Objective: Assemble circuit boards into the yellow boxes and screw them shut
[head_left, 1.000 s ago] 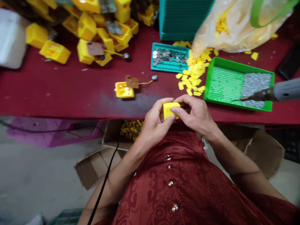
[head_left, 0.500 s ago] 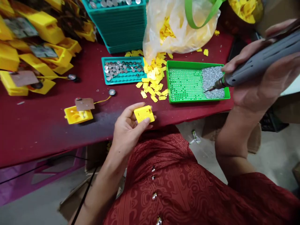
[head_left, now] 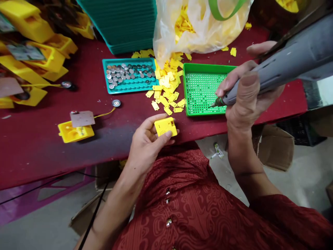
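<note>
My left hand (head_left: 149, 144) holds a small yellow plastic case (head_left: 165, 127) by its edges, thumb on top, near the table's front edge. Small holes and a notch show on the case's upper face. Wrapped round a grey electric screwdriver (head_left: 281, 55) is my right hand (head_left: 246, 93). The tool's bit points down and left, over the green perforated tray (head_left: 197, 90); whether a screw sits on the tip is too small to tell. Many small yellow plastic tabs (head_left: 169, 93) lie loose between the case and the bag.
An open yellow case (head_left: 76, 133) with a circuit board and wired round part lies at left. Behind are a teal tray (head_left: 130, 88) of round metal parts, stacked teal trays (head_left: 127, 27) and a plastic bag (head_left: 208, 31). More yellow cases (head_left: 39, 59) are piled far left.
My right hand has brought the screwdriver leftward, from over the screws to the tray's left part. The yellow case stays in my left hand, slightly farther right in view.
</note>
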A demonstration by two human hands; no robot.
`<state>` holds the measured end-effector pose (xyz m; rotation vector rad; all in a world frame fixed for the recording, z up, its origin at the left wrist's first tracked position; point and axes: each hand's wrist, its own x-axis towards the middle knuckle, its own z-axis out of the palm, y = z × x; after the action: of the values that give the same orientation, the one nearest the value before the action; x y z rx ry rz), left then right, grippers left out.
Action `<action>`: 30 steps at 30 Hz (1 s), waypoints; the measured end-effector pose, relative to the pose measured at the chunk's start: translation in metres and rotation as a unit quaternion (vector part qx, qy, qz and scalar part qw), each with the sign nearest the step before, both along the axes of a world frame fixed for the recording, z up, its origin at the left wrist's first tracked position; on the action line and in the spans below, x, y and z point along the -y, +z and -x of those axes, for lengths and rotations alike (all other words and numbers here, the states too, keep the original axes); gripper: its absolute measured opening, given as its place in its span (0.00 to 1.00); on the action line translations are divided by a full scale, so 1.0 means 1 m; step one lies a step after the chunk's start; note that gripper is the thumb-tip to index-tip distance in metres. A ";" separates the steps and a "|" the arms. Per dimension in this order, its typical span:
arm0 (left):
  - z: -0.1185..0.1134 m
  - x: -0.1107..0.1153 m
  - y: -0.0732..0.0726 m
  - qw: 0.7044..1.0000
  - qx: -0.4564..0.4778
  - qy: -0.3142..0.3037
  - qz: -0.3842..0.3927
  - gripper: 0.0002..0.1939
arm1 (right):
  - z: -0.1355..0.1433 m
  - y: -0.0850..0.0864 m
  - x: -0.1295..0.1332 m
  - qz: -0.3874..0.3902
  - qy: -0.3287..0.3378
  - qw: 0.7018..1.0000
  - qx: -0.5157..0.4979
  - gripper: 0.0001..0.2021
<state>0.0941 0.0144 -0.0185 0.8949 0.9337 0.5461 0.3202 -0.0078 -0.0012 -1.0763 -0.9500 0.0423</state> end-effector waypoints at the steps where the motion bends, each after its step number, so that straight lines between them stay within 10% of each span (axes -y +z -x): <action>1: 0.000 0.000 0.000 1.000 -0.001 0.001 0.004 0.29 | 0.001 -0.003 -0.001 -0.008 0.008 1.000 -0.003 0.16; 4: -0.001 -0.001 0.002 1.000 0.003 0.003 0.009 0.29 | 0.001 -0.008 0.001 -0.011 0.011 1.000 0.009 0.15; 10: 0.000 -0.003 0.001 1.000 -0.011 -0.001 -0.001 0.28 | 0.004 -0.008 0.010 0.244 -0.105 0.959 0.097 0.34; 25: -0.004 -0.004 0.006 0.998 0.022 -0.013 0.063 0.28 | 0.007 -0.010 0.012 0.233 -0.122 0.960 0.096 0.33; 30: -0.005 0.002 0.004 0.997 0.018 -0.010 0.069 0.24 | 0.021 0.030 0.020 0.139 -0.129 0.981 0.047 0.28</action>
<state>0.0993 0.0128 -0.0150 0.7666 0.9181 0.4737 0.2990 -0.0279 0.0291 -1.4651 -0.8986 -0.0917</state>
